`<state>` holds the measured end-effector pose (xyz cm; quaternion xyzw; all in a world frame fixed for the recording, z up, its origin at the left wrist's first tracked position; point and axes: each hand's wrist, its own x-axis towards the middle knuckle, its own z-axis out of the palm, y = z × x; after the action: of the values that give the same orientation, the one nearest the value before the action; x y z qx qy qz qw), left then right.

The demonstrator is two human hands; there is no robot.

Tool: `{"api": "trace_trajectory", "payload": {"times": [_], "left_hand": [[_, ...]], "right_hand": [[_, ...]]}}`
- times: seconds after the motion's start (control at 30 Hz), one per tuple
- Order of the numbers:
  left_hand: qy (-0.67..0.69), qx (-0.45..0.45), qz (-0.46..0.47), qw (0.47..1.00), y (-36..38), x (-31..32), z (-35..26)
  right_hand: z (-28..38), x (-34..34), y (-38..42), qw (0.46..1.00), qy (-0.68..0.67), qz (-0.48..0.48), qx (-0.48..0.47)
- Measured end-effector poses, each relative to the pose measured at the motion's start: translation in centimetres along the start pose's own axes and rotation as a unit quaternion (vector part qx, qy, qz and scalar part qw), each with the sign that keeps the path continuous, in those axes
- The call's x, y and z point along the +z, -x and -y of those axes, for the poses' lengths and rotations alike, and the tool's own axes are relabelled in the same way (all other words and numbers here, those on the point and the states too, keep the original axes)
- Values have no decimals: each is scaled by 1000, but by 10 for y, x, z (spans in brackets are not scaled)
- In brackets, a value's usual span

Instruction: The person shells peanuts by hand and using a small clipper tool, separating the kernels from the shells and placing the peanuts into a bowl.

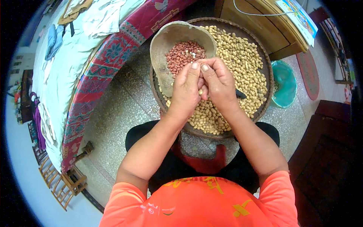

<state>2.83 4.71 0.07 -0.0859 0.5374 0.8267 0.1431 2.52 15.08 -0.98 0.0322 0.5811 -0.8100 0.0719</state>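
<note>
My left hand [187, 89] and my right hand [220, 83] meet over a round tray, thumbs side by side and fingertips pinched together. Between them they grip a peanut, mostly hidden by the fingers; a pale bit shows below the thumbs. Just beyond the fingertips, shelled red peanut kernels [183, 55] with a few pale shell bits lie in a gourd scoop [160, 41]. Unshelled peanuts [242, 56] cover much of the tray [269, 77] around the scoop. Close to my right wrist, a black object [240, 94] rests among the pods.
A teal bin [284, 85] stands on the speckled floor [109, 109] right of the tray. At the left is a bed [102, 75] with clothes on it. A wooden cabinet [261, 26] borders the tray at the back right. Part of a red seat [206, 160] shows between my knees.
</note>
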Motion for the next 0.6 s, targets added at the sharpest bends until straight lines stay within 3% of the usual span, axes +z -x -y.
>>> {"api": "trace_trajectory", "payload": {"times": [0.1,0.17,0.27,0.47,0.53,0.6], "left_hand": [[-40,21,-18,999,-1,0,3],[-71,32,-36,996,-4,-2,8],[-163,111,-57,979,-6,-2,13],[-75,52,-80,993,-7,0,7],[-6,-70,-39,997,-6,-3,-1],[1,-76,-31,997,-10,-6,1]], "right_hand": [[3,5,2,999,28,-27,-2],[-2,5,1,990,117,-57,-59],[-6,4,1,979,166,-74,-92],[2,5,3,992,105,-63,-21],[0,2,-1,997,44,-56,12],[0,1,-7,998,-18,-48,45]]}}
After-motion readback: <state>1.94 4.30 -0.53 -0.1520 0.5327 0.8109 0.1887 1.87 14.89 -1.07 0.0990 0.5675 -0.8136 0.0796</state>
